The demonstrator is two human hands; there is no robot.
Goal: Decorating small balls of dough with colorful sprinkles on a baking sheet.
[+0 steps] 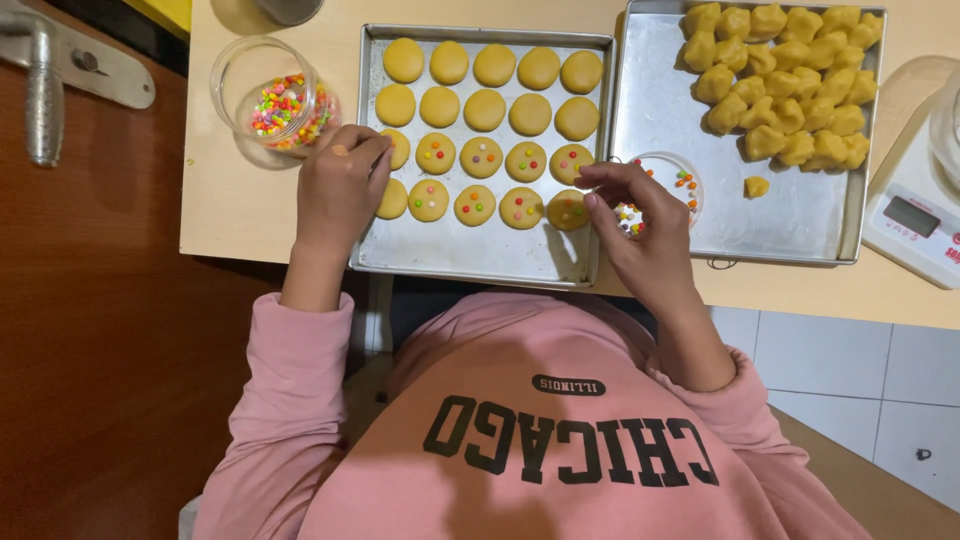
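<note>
On the bench [250,215] two trays lie side by side, the left tray [470,255] holding rows of dough discs [485,110], the right tray [660,110] holding piled dough lumps [790,85] and a small dish [668,180], with a jar [270,95] left of both and a scale [915,225] at the right.

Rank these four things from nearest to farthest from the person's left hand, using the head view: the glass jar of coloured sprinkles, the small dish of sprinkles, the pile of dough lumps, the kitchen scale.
From the left hand:
1. Glass jar of coloured sprinkles, just above it, at the table's left.
2. Small dish of sprinkles, across the cookie tray, by the right hand.
3. Pile of dough lumps, in the right tray's far corner.
4. Kitchen scale, at the right edge.
</note>
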